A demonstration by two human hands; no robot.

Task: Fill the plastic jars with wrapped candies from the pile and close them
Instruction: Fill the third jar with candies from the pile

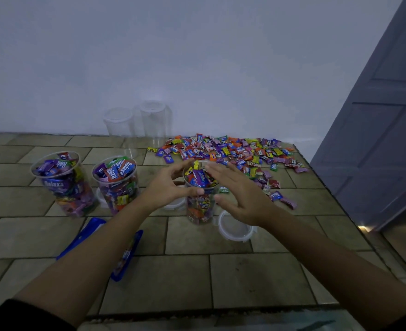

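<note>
Left grip point(171, 185) was curled round the open jar point(198, 204), thumb on the near wall and fingers curved toward the far rim. Right grip point(235, 194) was open, fingers straight and spread. Its fingertips were over the jar mouth and its thumb sat just beside the jar wall; contact unclear. The jar stood upright between both grips, packed with wrapped candies to the brim, no lid on.

Counts:
- Filled jars point(64, 187) point(116, 187): 2 more, left of the left grip, both lidless, heaped.
- Empty jars point(119, 123) point(153, 118): 2, clear, beyond the left grip against the wall point(197, 56).
- Lids point(233, 231): 3 seen. One lay flat under the right wrist, one was part hidden behind the left grip, and one was part hidden between the two filled jars.
- Blue bags point(82, 237) point(125, 254): 2, flat under the left forearm.
- Candy pile point(233, 151): loose spread beyond and right of the right grip, mixed colours, too many to count.

The table point(245, 278) had a tan brick-pattern tiled top, with its right and near edges visible. Plain white wall behind, and a grey panelled door point(376, 127) far right of the right grip. Light was dim.
</note>
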